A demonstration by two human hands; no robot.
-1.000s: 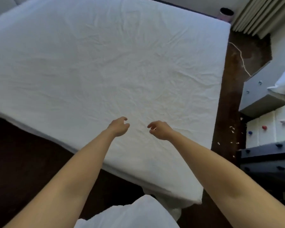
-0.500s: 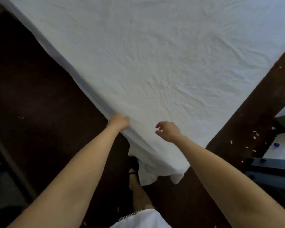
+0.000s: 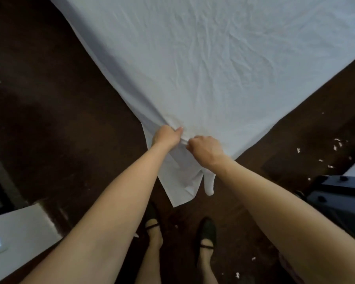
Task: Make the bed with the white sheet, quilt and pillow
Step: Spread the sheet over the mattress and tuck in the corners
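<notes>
bed [image 3: 119, 83] under wrinkled white sheet [image 3: 213, 58]; dark floor [image 3: 49, 119] with white scraps [image 3: 336, 148] at right.

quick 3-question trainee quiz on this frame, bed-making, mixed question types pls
1. True or false: both hands grip the white sheet at the bed's near corner.
2. Multiple choice: the loose sheet corner below the hands is A) tucked under the mattress, B) hanging free above the floor, C) lying on a pillow.
3. Fill in: the left hand and right hand sit close ____ on the fabric.

Key: 1 true; 2 B; 3 together
</notes>
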